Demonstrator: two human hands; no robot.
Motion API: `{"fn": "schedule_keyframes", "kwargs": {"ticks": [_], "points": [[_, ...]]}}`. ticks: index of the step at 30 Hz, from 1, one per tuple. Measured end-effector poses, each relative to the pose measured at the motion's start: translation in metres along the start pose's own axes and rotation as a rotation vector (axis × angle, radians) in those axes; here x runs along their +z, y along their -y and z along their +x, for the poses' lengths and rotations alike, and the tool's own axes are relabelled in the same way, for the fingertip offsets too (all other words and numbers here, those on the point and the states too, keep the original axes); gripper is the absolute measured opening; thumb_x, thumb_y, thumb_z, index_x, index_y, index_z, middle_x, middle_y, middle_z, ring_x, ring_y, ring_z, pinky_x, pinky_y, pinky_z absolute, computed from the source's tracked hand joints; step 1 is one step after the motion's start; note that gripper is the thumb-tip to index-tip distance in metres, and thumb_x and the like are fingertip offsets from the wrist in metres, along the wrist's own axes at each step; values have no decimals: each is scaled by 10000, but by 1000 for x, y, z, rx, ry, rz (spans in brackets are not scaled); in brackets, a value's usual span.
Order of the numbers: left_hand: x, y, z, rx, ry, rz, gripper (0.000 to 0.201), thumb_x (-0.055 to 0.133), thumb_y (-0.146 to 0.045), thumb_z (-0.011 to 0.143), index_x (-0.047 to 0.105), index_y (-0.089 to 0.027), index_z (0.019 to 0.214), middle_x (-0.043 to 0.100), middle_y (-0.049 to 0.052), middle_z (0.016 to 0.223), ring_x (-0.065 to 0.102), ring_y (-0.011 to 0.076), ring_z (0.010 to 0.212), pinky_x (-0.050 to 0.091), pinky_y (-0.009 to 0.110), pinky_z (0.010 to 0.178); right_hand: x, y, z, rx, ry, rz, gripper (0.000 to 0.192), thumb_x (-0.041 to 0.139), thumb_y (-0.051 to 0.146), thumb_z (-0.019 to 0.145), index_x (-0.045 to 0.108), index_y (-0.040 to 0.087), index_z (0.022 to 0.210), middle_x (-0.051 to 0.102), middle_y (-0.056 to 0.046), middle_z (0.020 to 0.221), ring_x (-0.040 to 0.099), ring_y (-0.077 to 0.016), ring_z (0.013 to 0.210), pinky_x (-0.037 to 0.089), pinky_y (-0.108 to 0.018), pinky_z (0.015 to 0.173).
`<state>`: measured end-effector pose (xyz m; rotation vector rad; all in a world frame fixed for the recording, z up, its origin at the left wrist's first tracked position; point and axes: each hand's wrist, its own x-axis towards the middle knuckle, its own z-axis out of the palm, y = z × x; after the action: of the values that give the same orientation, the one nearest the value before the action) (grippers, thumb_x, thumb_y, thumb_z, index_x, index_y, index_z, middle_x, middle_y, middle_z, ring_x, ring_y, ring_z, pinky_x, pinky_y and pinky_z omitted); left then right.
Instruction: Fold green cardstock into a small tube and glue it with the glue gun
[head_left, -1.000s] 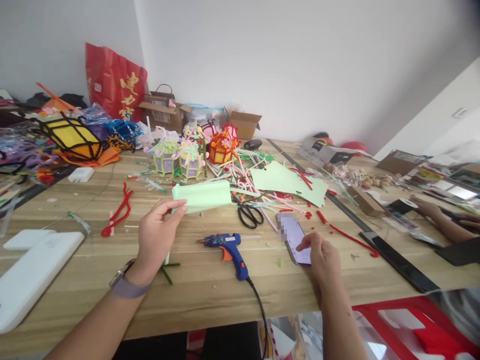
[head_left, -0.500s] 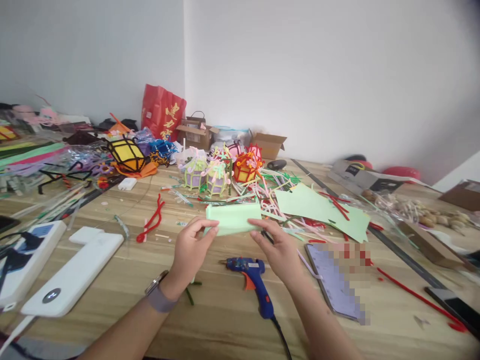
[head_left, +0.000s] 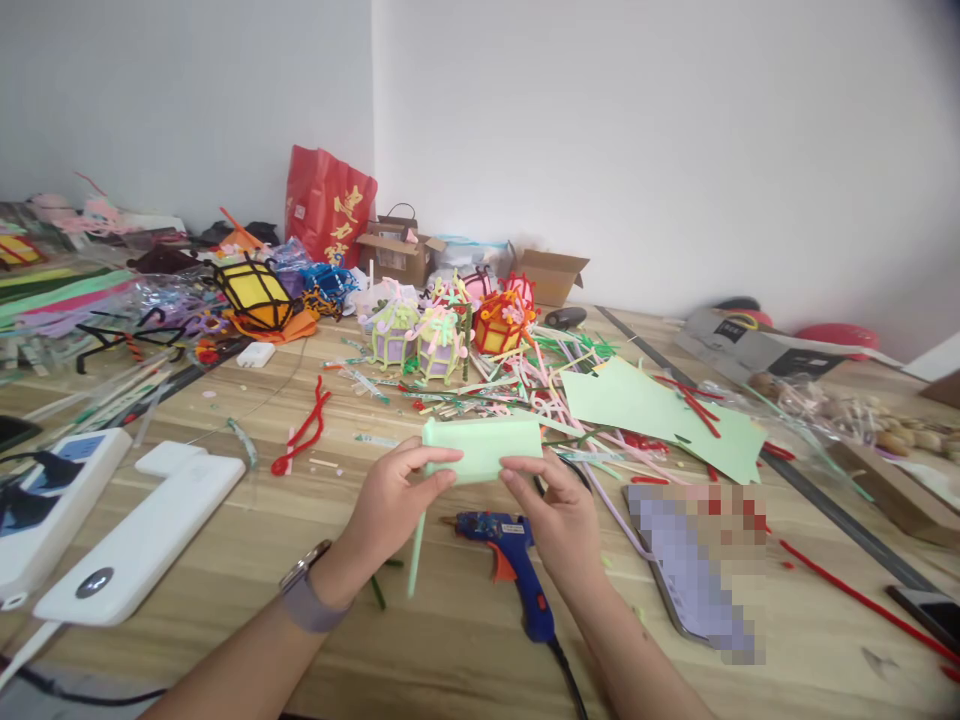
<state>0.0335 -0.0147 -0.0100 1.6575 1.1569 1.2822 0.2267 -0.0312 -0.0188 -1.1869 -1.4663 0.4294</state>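
Centrally, one piece of folded pale green paper (head_left: 487, 437), held up over the wooden table (head_left: 397, 660) between two hands. Left hand (head_left: 401, 495): thumb and forefinger pinched on the paper's left end; a watch (head_left: 306, 565) with a mauve strap at the wrist. Right hand (head_left: 559, 510): thumb and fingertips closed on the lower right edge. One slim green strip (head_left: 415, 560), hanging below the left hand; whether it joins the paper appears hidden by the fingers.

Beneath and between the forearms: one blue glue gun (head_left: 514, 545), orange trigger, nozzle to the left, black cord trailing toward the near edge. Right of it: one phone (head_left: 664, 570), partly blurred out. Beyond the right hand: black scissor handles (head_left: 581, 472), partly covered; pale green sheets (head_left: 637, 400) with red stems on top.

Behind the paper: two small lanterns (head_left: 439, 350) with lilac panels, beside one red-framed lantern (head_left: 499, 325). Left side: one twisted red stem (head_left: 307, 432); one white power bank (head_left: 150, 550), near a power strip (head_left: 67, 510).
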Motion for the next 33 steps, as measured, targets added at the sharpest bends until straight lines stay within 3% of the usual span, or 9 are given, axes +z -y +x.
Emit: {"fn": "schedule_keyframes", "kwargs": {"ticks": [14, 25, 33], "points": [[-5, 1, -1, -52, 46, 10, 200, 705, -296, 736, 764, -271, 926, 750, 29, 984, 661, 227, 953, 488, 326, 850, -2, -3, -5, -38, 35, -14, 124, 675, 341, 811, 762, 294, 887, 723, -45, 914, 630, -236, 916, 467, -399, 840], [-3, -5, -4, 0, -49, 16, 131, 682, -291, 746, 774, -266, 837, 719, 14, 819, 641, 193, 808, 494, 303, 781, -1, -3, -7, -139, 19, -54, 160, 670, 315, 835, 757, 316, 970, 733, -35, 896, 636, -241, 919, 473, -386, 807], [-1, -5, -2, 11, -46, -2, 144, 676, -285, 755, 777, -253, 852, 677, 23, 794, 622, 180, 787, 486, 273, 699, -2, 1, -5, -129, 13, -28, 110, 680, 296, 822, 771, 316, 879, 746, -20, 866, 648, -221, 856, 480, -377, 798]]}}
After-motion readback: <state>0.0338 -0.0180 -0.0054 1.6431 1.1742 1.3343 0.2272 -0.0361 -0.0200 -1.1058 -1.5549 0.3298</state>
